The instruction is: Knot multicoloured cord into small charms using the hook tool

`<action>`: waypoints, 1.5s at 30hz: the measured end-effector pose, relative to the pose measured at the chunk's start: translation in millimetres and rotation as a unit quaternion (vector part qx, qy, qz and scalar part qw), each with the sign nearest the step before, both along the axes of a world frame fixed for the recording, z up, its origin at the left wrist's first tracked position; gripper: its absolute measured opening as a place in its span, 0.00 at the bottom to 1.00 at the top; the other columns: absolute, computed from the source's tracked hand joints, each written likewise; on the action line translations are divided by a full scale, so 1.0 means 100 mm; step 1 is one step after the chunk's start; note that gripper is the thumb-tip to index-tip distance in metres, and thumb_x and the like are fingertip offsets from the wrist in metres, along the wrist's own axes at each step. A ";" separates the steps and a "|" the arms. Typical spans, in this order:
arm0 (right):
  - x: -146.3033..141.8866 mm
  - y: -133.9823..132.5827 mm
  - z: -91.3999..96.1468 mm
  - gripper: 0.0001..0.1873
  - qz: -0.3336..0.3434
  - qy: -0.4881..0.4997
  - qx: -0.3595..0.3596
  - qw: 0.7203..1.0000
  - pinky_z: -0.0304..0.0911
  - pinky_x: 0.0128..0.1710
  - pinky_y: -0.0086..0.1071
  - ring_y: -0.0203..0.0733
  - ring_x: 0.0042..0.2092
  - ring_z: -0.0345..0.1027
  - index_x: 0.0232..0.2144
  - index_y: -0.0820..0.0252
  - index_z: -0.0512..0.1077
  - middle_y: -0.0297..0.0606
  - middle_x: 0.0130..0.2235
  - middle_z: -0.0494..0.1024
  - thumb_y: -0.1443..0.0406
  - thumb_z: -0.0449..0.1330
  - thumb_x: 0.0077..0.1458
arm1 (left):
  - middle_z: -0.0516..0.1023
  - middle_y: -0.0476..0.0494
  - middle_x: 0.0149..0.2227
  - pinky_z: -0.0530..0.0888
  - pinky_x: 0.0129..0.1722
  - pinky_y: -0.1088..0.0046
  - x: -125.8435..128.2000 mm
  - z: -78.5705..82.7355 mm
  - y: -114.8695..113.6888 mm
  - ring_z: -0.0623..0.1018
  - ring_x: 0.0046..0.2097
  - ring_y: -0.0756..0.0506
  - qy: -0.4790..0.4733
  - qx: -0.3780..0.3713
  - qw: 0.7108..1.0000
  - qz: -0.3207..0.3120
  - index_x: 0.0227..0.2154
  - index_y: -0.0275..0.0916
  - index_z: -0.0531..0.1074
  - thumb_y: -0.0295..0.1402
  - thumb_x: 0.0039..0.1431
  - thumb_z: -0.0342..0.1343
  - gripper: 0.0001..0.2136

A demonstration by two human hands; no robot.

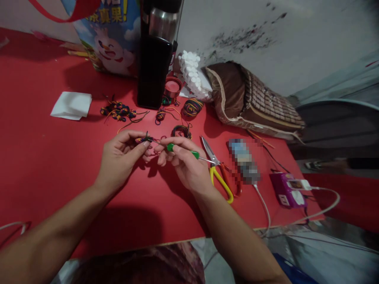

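Observation:
My left hand [118, 157] pinches a small piece of knotted multicoloured cord [141, 140] between thumb and fingers above the red table. Between the thumb and fingers of my right hand [191, 167] is a thin metal crochet hook with a green handle [194, 154]. Its left end reaches to the cord; whether the tip passes through a loop is too small to tell. Just beyond my hands lie a coil of dark cord [181, 131], a wound bundle of cord [192, 107] and a heap of knotted cord pieces [118, 111].
Scissors [220, 173] with yellow and red handles lie right of my right hand, near a blurred phone-like device [244, 161] on a white cable. A black phone [154, 73] stands upright ahead. Folded white paper [72, 105], a brown cushion [254, 98] and a purple power block [286, 189] rest around.

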State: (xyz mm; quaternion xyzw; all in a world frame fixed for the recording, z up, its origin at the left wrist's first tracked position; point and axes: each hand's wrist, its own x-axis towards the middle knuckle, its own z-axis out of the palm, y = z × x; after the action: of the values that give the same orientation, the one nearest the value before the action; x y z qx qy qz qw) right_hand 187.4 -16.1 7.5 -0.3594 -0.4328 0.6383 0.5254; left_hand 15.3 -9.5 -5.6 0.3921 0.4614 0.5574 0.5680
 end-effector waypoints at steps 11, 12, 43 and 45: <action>0.00 -0.06 -0.02 0.09 -0.005 -0.011 0.038 0.999 0.76 0.39 0.37 0.39 0.34 0.80 0.44 0.55 0.81 0.36 0.38 0.87 0.64 0.61 0.66 | 0.86 0.47 0.33 0.81 0.28 0.74 -0.01 0.02 -0.02 0.84 0.30 0.48 0.062 0.050 0.997 0.021 0.39 0.40 0.82 0.28 0.58 0.69 0.07; 0.00 -0.06 -0.02 0.09 -0.005 -0.014 0.038 0.999 0.77 0.39 0.36 0.39 0.34 0.80 0.44 0.55 0.81 0.36 0.38 0.87 0.63 0.61 0.66 | 0.85 0.47 0.33 0.81 0.29 0.74 -0.02 0.01 -0.03 0.83 0.30 0.48 0.073 0.057 0.995 0.023 0.39 0.40 0.82 0.28 0.58 0.69 0.07; -0.05 -0.16 -0.05 0.14 -0.050 -0.325 0.307 0.893 0.73 0.60 0.48 0.46 0.56 0.79 0.54 0.49 0.75 0.42 0.51 0.85 0.65 0.54 0.71 | 0.82 0.49 0.33 0.79 0.36 0.74 0.03 0.05 -0.01 0.81 0.34 0.50 -0.019 -0.021 0.999 0.036 0.36 0.40 0.79 0.28 0.54 0.69 0.07; -0.06 -0.18 -0.03 0.13 -0.052 -0.308 0.278 0.908 0.73 0.60 0.46 0.44 0.55 0.79 0.53 0.49 0.76 0.40 0.50 0.86 0.64 0.54 0.72 | 0.84 0.49 0.34 0.79 0.38 0.74 0.03 0.03 -0.01 0.82 0.35 0.50 0.002 0.001 0.999 0.035 0.37 0.41 0.80 0.27 0.56 0.68 0.07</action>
State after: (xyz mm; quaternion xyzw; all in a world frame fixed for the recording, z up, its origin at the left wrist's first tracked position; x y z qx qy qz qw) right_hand 181.3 -33.8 4.5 -0.3999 -0.7136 0.3212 0.4770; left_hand 18.1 -10.7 -2.3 0.3777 0.4756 0.5767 0.5464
